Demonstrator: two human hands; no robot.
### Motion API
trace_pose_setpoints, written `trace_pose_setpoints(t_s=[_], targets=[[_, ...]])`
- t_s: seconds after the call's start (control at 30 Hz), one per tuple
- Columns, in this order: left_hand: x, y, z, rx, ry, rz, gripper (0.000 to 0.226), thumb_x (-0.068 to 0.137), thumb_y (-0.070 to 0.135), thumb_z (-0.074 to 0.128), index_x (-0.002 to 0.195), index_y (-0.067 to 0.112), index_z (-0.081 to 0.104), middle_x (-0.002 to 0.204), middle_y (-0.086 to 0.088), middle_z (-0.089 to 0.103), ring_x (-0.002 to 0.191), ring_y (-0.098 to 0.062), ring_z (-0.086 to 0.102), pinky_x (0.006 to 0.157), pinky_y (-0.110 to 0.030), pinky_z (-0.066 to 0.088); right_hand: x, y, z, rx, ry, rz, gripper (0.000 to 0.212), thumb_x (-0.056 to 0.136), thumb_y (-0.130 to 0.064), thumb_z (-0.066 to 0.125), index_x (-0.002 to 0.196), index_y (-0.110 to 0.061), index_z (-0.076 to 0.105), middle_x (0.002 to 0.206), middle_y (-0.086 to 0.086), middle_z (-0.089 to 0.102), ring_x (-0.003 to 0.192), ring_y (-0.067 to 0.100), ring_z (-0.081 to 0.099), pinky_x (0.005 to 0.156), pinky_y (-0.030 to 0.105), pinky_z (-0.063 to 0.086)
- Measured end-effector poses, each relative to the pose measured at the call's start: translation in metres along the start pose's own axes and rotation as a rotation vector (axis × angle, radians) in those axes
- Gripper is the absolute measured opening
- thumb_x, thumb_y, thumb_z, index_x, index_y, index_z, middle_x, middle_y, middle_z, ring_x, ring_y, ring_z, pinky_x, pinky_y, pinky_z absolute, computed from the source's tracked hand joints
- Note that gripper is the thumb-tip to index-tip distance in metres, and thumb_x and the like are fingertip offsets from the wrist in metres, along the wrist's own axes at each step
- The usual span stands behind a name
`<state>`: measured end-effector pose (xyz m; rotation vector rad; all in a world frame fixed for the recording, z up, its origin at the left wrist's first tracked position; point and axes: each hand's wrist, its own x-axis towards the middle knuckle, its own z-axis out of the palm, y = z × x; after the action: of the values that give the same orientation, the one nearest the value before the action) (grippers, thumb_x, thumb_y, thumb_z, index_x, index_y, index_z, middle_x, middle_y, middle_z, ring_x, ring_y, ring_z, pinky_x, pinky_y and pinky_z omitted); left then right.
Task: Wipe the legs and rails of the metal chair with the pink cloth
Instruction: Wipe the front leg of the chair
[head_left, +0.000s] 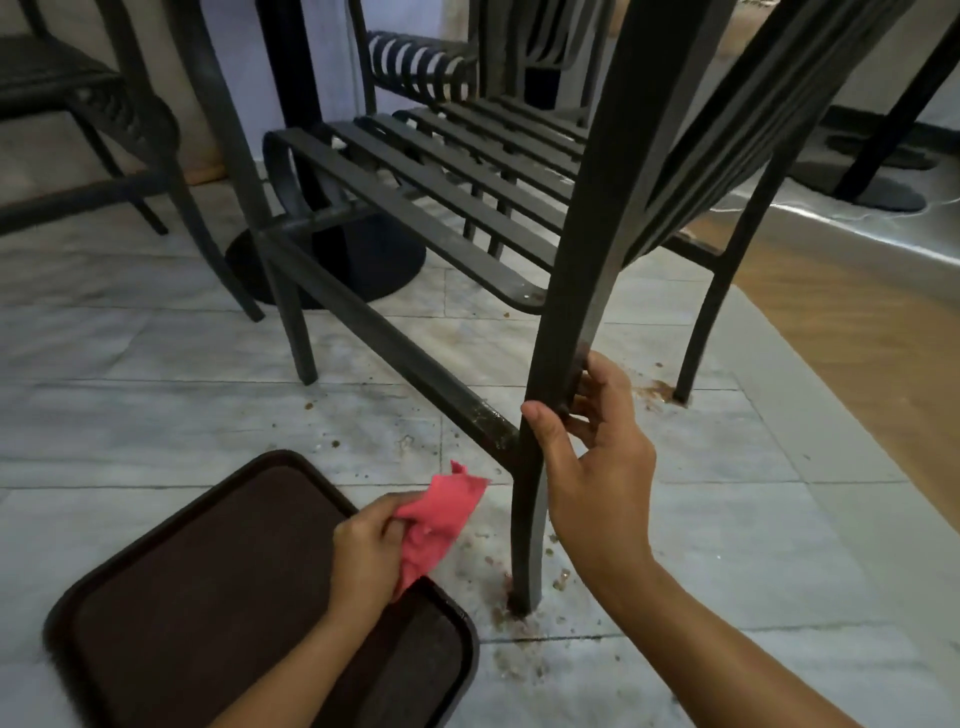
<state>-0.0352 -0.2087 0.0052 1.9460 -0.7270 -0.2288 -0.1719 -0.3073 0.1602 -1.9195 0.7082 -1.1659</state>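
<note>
— Near the front leg (530, 519) of the metal chair (467, 208), what's the right hand (597, 467) doing?
— Gripping that leg, thumb on its left face, fingers curled behind.
— And the pink cloth (441, 519)?
— Bunched in the left hand's (363, 556) curled fingers, left of the leg, above the brown tray (208, 597).

Café: pedestal tables (332, 249), serving tray (208, 597)

1 head-worn wide-angle camera looks forward and steeply down from low, close to the floor (727, 519). It sits near the metal chair (566, 270), whose legs fill the middle, with both forearms reaching in from the bottom edge.
</note>
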Motion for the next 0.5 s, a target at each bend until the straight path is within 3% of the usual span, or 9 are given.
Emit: trace_pose_setpoints(t_s=[0.07,0.17,0.37,0.5], targets=[[-0.007,0.012,-0.018,-0.085,0.126,-0.074,0.032,0.079,-0.012,0.056,0.093,0.011,0.074,0.073,0.024,0.065,0.071,0.016,0.060,0.064,0.001,0.041,0.001,0.000,-0.001,0.017,-0.011,-0.005,0.048,0.085,-0.015,0.063,0.104,-0.051,0.038,0.094,-0.036,0.051,0.091,-0.013,0.055,0.074,0.001,0.041],[-0.011,0.038,-0.037,-0.212,0.250,-0.125,0.031,0.082,-0.006,0.055,0.093,0.017,0.073,0.074,0.016,0.068,0.070,-0.005,0.064,0.060,-0.003,0.044,0.002,0.002,-0.002,0.030,-0.026,-0.009,0.043,0.086,-0.018,0.063,0.104,-0.048,0.039,0.095,-0.034,0.051,0.090,-0.011,0.056,0.073,0.001,0.042],[-0.002,0.101,-0.062,-0.398,0.415,-0.044,0.023,0.086,-0.003,0.056,0.098,0.010,0.070,0.079,0.007,0.067,0.064,0.007,0.061,0.061,-0.008,0.048,0.001,0.008,-0.002,0.034,-0.032,-0.028,0.038,0.087,-0.022,0.061,0.121,-0.023,0.045,0.098,-0.021,0.056,0.091,0.001,0.058,0.075,0.007,0.045],[0.008,0.143,-0.070,-0.410,0.451,0.040,0.030,0.086,0.000,0.056,0.086,0.027,0.069,0.072,0.013,0.066,0.063,0.007,0.060,0.060,-0.009,0.047,0.002,0.007,-0.004,0.055,-0.048,-0.034,0.038,0.088,-0.020,0.061,0.122,-0.021,0.045,0.105,-0.005,0.061,0.091,0.007,0.058,0.077,0.016,0.049]])
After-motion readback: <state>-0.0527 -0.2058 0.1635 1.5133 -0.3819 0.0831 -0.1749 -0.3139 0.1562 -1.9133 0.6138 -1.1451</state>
